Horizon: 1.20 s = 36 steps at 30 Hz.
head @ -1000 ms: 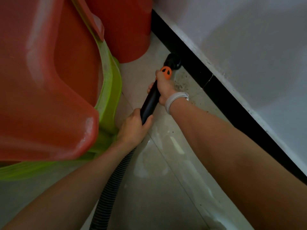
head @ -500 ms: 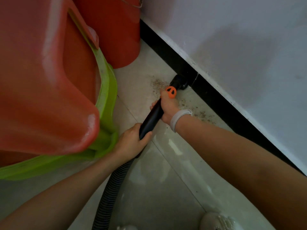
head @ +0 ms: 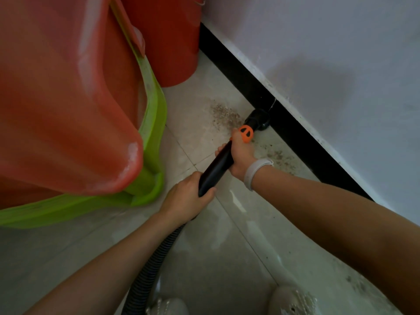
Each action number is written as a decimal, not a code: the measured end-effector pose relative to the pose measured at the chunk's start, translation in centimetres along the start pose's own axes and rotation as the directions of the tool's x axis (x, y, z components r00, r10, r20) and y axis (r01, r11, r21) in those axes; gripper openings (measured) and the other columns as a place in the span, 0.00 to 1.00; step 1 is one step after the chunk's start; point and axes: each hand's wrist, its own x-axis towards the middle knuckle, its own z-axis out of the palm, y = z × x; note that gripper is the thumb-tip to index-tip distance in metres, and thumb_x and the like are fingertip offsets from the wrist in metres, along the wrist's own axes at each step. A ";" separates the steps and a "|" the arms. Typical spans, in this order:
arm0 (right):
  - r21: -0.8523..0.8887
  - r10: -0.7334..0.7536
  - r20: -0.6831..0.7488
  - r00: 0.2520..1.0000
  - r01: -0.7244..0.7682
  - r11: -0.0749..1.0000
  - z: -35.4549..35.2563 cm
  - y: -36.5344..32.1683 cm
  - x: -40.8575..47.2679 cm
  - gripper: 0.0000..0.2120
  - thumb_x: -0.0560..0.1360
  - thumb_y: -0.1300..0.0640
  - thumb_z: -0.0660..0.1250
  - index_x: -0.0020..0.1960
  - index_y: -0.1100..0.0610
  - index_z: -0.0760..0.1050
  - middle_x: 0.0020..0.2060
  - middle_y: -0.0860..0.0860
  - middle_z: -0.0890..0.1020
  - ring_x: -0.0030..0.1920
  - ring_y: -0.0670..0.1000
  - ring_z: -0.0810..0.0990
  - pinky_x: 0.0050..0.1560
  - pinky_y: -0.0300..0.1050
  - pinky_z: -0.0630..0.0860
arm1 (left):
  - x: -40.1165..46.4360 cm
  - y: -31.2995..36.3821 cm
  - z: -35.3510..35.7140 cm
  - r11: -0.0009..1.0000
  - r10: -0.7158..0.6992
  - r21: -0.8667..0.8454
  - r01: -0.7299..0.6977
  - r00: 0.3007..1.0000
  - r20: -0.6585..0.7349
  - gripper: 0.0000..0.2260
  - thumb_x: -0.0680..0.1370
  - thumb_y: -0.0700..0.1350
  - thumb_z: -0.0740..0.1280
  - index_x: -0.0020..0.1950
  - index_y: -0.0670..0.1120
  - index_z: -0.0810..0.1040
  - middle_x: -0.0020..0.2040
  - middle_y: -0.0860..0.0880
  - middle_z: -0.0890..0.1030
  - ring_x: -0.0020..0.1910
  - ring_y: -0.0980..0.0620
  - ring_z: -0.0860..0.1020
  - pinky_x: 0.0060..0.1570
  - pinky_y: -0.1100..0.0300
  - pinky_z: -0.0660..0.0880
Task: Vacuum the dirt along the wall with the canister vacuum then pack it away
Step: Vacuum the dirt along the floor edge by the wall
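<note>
Change: the nozzle (head: pixel 258 120) has been drawn back along the skirting from beside the red bucket (head: pixel 163 39), and the patch of grit near the bucket, covered a second ago, has been left exposed.
Wall: a pale wall (head: pixel 329 53) with a black skirting (head: pixel 295 133) is seen running from upper left to lower right.
Tubs: a red tub (head: pixel 56 98) nested in a green one (head: pixel 152 123) is stood on the left, well apart from the skirting.
Floor: pale tiles (head: pixel 204 258); dirt is seen in two places, a patch (head: pixel 225 115) just left of the nozzle and a scatter (head: pixel 280 159) along the skirting to its right.
Hose: the ribbed hose (head: pixel 150 269) is run down out of view; the canister is not shown.
Tube: the black tube (head: pixel 216 168) is laid with its long axis from lower left up to the skirting, the nozzle touching it.
Right hand: the right hand (head: pixel 242 158) is wrapped round the tube just below the orange collar (head: pixel 246 133); this grip is nearer the nozzle.
Left hand: the left hand (head: pixel 185 201) is closed round the tube's lower end, where the hose joins.
Next move: both patches lie sideways from the nozzle, so a sweep across the tube's axis is probably called for.
</note>
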 end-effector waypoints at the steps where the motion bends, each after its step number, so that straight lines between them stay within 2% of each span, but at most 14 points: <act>1: -0.011 -0.010 0.030 0.999 0.011 1.000 0.5 -0.2 0.0 0.11 0.77 0.51 0.64 0.44 0.58 0.68 0.30 0.54 0.73 0.28 0.51 0.75 0.29 0.44 0.77 | 0.1 0.2 -0.1 1.000 -0.016 -0.019 0.016 1.000 -0.021 0.11 0.75 0.55 0.65 0.49 0.50 0.68 0.40 0.53 0.74 0.38 0.52 0.73 0.35 0.59 0.67; 4: -0.029 -0.023 0.143 0.989 0.027 0.999 2.4 -0.6 -0.1 0.13 0.77 0.51 0.64 0.41 0.58 0.66 0.27 0.53 0.71 0.25 0.51 0.73 0.30 0.44 0.76 | 0.6 0.4 -1.0 0.992 -0.101 -0.077 0.095 0.992 -0.079 0.11 0.73 0.51 0.67 0.48 0.49 0.68 0.38 0.50 0.76 0.37 0.49 0.76 0.34 0.58 0.70; 7: -0.033 -0.018 0.237 0.971 0.027 0.999 4.3 -0.5 -0.5 0.12 0.77 0.51 0.64 0.42 0.58 0.67 0.27 0.53 0.71 0.26 0.50 0.73 0.31 0.45 0.76 | 0.6 -0.3 -2.2 0.988 -0.144 -0.071 0.136 0.981 -0.126 0.12 0.72 0.52 0.68 0.48 0.48 0.70 0.35 0.50 0.76 0.35 0.47 0.76 0.30 0.59 0.69; 9: -0.032 0.003 0.291 0.957 0.007 0.999 5.1 -0.1 -1.0 0.12 0.77 0.51 0.64 0.43 0.58 0.67 0.27 0.53 0.71 0.26 0.50 0.73 0.32 0.46 0.75 | 0.0 -0.7 -2.8 0.986 -0.162 -0.059 0.154 0.973 -0.162 0.12 0.73 0.53 0.68 0.48 0.49 0.69 0.33 0.52 0.74 0.34 0.48 0.75 0.28 0.59 0.68; 14: -0.083 0.083 0.372 0.924 -0.056 0.995 6.3 1.4 -2.4 0.12 0.78 0.51 0.64 0.43 0.59 0.67 0.29 0.54 0.71 0.27 0.50 0.73 0.32 0.45 0.76 | -2.3 -1.5 -3.1 0.973 -0.227 -0.085 0.213 0.952 -0.206 0.16 0.74 0.60 0.61 0.48 0.48 0.70 0.35 0.49 0.76 0.36 0.45 0.77 0.31 0.56 0.67; 18: -0.150 0.144 0.388 0.910 -0.092 0.984 6.2 3.4 -3.5 0.13 0.78 0.50 0.63 0.44 0.59 0.68 0.29 0.54 0.72 0.28 0.50 0.74 0.32 0.45 0.78 | -3.7 -2.3 -3.3 0.957 -0.282 -0.116 0.265 0.942 -0.183 0.17 0.76 0.58 0.61 0.50 0.44 0.73 0.40 0.44 0.79 0.41 0.42 0.78 0.39 0.52 0.75; 21: -0.208 0.202 0.396 0.896 -0.127 0.970 5.8 5.0 -4.0 0.13 0.78 0.49 0.63 0.46 0.59 0.68 0.29 0.54 0.73 0.28 0.51 0.76 0.34 0.47 0.78 | -4.8 -2.7 -3.1 0.939 -0.333 -0.144 0.313 0.932 -0.141 0.15 0.77 0.59 0.60 0.42 0.48 0.71 0.36 0.47 0.78 0.36 0.46 0.78 0.34 0.56 0.71; 24: -0.229 0.225 0.397 0.890 -0.141 0.963 5.6 5.6 -4.0 0.13 0.78 0.49 0.63 0.47 0.59 0.68 0.30 0.54 0.74 0.27 0.51 0.76 0.31 0.45 0.79 | -5.4 -2.9 -2.8 0.929 -0.365 -0.120 0.350 0.920 -0.144 0.15 0.77 0.60 0.58 0.39 0.50 0.69 0.34 0.49 0.77 0.33 0.51 0.76 0.29 0.59 0.66; 27: -0.253 0.204 0.373 0.905 -0.112 0.961 5.8 5.3 -3.6 0.14 0.78 0.48 0.63 0.49 0.59 0.68 0.29 0.54 0.74 0.25 0.50 0.77 0.29 0.43 0.79 | -4.6 -2.9 -2.8 0.934 -0.356 -0.061 0.351 0.925 -0.133 0.18 0.77 0.62 0.56 0.39 0.48 0.69 0.36 0.48 0.77 0.34 0.48 0.76 0.31 0.57 0.66; 31: -0.251 0.153 0.335 0.930 -0.068 0.966 7.2 4.2 -2.7 0.14 0.78 0.48 0.63 0.44 0.59 0.68 0.28 0.55 0.75 0.25 0.51 0.77 0.29 0.44 0.79 | -2.0 -3.1 -3.3 0.932 -0.361 -0.085 0.352 0.924 -0.123 0.21 0.77 0.62 0.56 0.47 0.45 0.73 0.41 0.44 0.79 0.41 0.42 0.78 0.41 0.53 0.74; 36: -0.246 0.084 0.289 0.954 -0.011 0.969 8.6 1.9 -0.5 0.14 0.78 0.48 0.63 0.43 0.59 0.68 0.30 0.55 0.74 0.26 0.51 0.76 0.27 0.43 0.78 | 1.4 -2.3 -3.7 0.932 -0.337 -0.178 0.317 0.937 -0.093 0.17 0.78 0.61 0.57 0.45 0.47 0.72 0.37 0.49 0.77 0.40 0.45 0.78 0.35 0.58 0.69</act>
